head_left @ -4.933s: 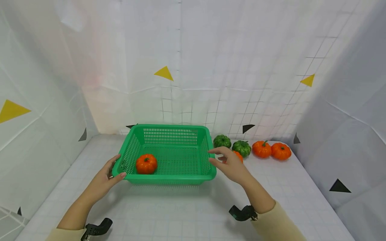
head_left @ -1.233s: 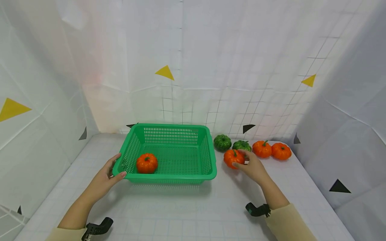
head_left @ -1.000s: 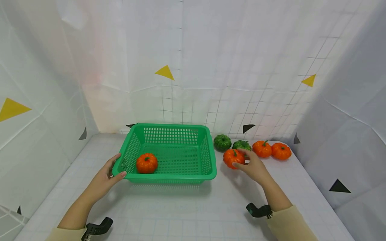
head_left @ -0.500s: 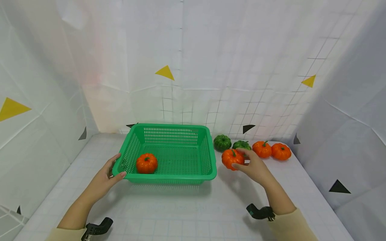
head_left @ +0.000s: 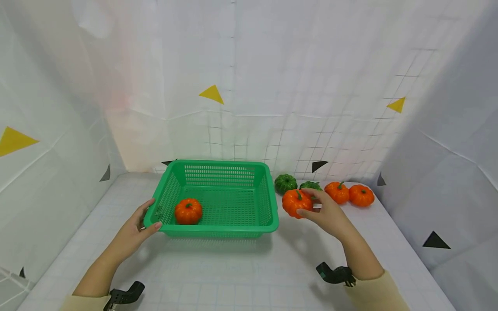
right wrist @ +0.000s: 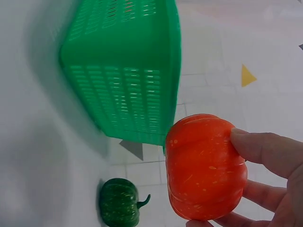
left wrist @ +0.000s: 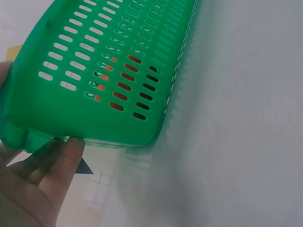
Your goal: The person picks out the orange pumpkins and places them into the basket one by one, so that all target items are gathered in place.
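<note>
My right hand [head_left: 330,216] pinches a small orange pumpkin [head_left: 296,204] between thumb and fingers, just right of the green plastic basket [head_left: 218,229]. In the right wrist view the same orange pumpkin [right wrist: 206,168] is lifted off the table, its green stem out of sight. My left hand [head_left: 132,233] grips the basket's near left corner, thumb over the rim and fingers along the side. The left wrist view shows those fingertips [left wrist: 71,146] under the rim. Inside the basket, at the left, sits another orange pumpkin [head_left: 188,211].
Behind the held pumpkin stand two green pumpkins, one plainly visible [head_left: 285,184] and one partly covered [head_left: 310,185]. Farther right are two more orange pumpkins, a nearer-left one [head_left: 336,192] and an outer one [head_left: 361,195]. White sheeted walls [head_left: 249,86] enclose the table [head_left: 233,272].
My right hand came from the basket's right rim to the orange pumpkin, took hold of it, then raised it slightly leftward. My left hand stays on the basket corner.
</note>
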{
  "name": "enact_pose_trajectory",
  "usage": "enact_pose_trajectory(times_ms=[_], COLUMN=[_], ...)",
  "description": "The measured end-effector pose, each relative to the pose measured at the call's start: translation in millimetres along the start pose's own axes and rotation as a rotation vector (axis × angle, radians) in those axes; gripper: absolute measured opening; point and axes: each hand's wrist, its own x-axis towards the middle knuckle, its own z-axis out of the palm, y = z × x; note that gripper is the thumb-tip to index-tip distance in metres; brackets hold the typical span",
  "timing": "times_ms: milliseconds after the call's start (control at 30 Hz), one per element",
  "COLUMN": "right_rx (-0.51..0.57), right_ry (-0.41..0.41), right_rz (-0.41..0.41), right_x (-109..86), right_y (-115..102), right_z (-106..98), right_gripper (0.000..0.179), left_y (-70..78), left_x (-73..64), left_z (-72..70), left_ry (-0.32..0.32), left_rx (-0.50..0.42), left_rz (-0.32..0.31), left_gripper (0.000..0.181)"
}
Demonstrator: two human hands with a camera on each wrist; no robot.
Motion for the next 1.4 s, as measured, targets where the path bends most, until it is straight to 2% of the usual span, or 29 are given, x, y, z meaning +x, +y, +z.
enact_pose_trajectory(times_ms=[233, 833, 1400], right_rx=[0.022, 0.097, 0.109], right_ry=[0.006, -0.067, -0.142], right_rz=[-0.004, -0.033, -0.165], right_x=[3.1, 18.8, 44.7], right_y=[-16.3, -53.7, -90.0], right_z=[-0.1, 12.7, 31.6], right_gripper=[0.07, 0.068, 0.06], left_y=[-1.9, -1.7, -0.3], left_x=[-0.8, 1.1, 0.7], left_z=[-0.6, 1.1, 0.7], left_ry=[0.002, 0.007, -0.002], left_rx=[-0.024, -0.026, -0.006], left_rz=[-0.001, -0.004, -0.014], left_gripper=[0.078, 0.078, 0.079])
